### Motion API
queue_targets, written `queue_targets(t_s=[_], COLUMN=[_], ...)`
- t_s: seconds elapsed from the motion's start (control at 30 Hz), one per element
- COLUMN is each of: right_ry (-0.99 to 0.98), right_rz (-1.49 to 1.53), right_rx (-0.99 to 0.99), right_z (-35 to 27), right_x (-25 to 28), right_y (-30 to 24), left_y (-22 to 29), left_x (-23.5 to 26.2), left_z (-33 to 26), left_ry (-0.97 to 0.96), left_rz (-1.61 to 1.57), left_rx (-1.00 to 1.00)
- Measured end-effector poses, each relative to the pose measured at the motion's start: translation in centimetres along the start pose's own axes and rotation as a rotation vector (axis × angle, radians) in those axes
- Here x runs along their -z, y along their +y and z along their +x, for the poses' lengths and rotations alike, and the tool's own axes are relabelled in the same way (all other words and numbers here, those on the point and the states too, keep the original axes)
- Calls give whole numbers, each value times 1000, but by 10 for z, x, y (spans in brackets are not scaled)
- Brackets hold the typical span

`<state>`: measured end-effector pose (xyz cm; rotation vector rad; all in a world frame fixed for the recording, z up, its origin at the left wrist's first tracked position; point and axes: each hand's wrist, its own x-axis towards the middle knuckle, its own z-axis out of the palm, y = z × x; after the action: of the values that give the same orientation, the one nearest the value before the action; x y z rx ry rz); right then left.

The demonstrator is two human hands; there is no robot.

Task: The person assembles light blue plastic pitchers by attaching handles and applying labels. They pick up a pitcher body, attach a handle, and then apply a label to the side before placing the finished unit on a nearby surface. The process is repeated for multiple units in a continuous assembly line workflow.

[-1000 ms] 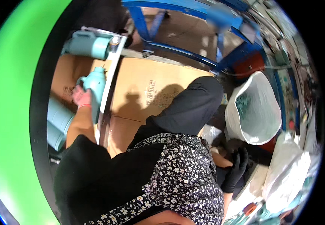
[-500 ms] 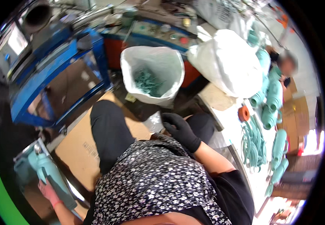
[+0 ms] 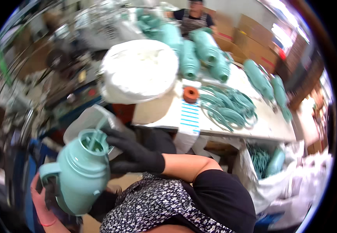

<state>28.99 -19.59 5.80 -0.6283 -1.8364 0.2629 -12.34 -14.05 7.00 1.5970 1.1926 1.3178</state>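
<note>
My left hand [image 3: 44,198] grips the teal jug [image 3: 81,174] by its handle side. My gloved right hand [image 3: 131,153] grasps the rim, close under the table [image 3: 254,130] edge.

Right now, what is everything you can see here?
Jug body: one, mint green, open top, lower left, held up in front of the person.
Jug bodies on the table: several, mint green, lying at the far end and along the right edge; exact count unclear.
Curved strips: a heap, mint green, mid table.
Small ring: one, orange, on the table beside the strips.
Big bag: one, white, full, at the table's left end.
Table: one, white top.
Sack of green parts: one, pale, under the table's right side.
Another person: one, at the far end.
Left hand: bare, gripping the jug's handle side.
Right hand: black glove, fingers at the jug's mouth.
</note>
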Motion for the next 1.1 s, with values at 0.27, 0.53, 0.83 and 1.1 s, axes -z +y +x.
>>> queue_targets(t_s=[0.27,0.53,0.83,1.1], right_ry=[109,-34,-347,-306], right_rz=[-208,-253,-274,-273], right_rx=[-245,-98,-219,-273], right_z=[-35,-50,-31,-45], right_x=[60,61,60,59], right_y=[-27,-17,-16,-13], left_y=[-35,-120,-101,-15], left_x=[-141,-190,-191,-202], left_z=[54,50,15,19], left_ry=[-488,-586,-597,-535], left_rz=[-187,-471,-407,-135], left_rx=[295,559,487,-42])
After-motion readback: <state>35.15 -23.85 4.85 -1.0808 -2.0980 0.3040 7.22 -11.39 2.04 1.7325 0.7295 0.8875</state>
